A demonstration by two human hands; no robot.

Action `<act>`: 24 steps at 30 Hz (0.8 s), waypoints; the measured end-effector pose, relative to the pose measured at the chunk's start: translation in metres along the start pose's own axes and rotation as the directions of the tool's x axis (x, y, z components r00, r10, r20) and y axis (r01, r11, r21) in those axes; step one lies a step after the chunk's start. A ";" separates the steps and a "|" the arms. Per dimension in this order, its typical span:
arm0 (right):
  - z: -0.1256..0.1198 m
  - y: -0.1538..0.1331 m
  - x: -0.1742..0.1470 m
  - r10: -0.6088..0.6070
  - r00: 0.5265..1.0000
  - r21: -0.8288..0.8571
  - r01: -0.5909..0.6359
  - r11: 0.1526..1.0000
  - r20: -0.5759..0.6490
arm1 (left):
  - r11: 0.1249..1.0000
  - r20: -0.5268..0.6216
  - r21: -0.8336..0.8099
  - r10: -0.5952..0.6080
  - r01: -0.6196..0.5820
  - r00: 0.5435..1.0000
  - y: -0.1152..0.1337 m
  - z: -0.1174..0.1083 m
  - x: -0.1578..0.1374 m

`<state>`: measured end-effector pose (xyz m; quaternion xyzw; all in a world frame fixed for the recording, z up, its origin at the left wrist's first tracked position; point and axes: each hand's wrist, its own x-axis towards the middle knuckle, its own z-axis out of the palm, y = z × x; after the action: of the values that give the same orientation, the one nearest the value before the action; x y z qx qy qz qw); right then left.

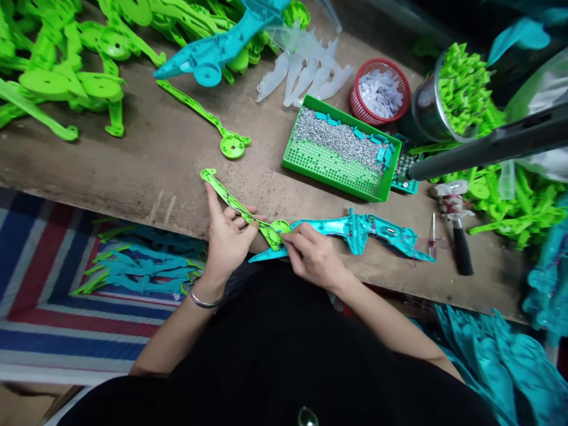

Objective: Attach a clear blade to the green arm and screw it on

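My left hand (229, 236) is wrapped round a long green plastic arm (235, 204) with a hooked tip and a round end. Along its length runs a thin, dark line like a wire or cord. At the round end, my right hand (313, 251) pinches something too small to make out. That round end overlaps a blue plastic shell (326, 226), shaped like a toy bow half, lying near the table edge. Small metal parts and thin reddish wires show in the shell's right section. A second green arm piece (233, 145) lies farther up the table.
A green basket (332, 188) holds small metal pieces and blue bits. Behind it stand a red basket (355, 100) of whitish pieces and a metal container (426, 106) of green parts. A hammer (461, 248) lies right, below a slanting grey bar (483, 148). Green parts (71, 77) heap at left.
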<state>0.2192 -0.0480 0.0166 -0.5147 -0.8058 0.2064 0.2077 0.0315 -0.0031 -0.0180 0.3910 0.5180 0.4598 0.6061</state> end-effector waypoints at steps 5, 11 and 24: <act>-0.006 0.003 0.008 0.173 0.985 0.119 -0.173 0.978 0.013 | 0.848 -0.016 0.516 0.148 -0.118 0.989 0.015 -0.012 -0.005; -0.005 0.004 0.017 0.236 0.969 0.076 -0.242 0.967 0.072 | 0.364 0.451 0.654 0.515 -0.663 0.729 0.012 0.001 -0.031; -0.014 0.013 0.007 0.278 0.961 -0.221 -0.270 0.937 0.006 | 0.160 0.569 0.700 0.463 -0.696 0.679 -0.004 0.015 -0.037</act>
<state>0.2336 -0.0350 0.0220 -0.6376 -0.7478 0.1533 0.1041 0.0454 -0.0394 -0.0098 0.8613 0.4122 0.2654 0.1335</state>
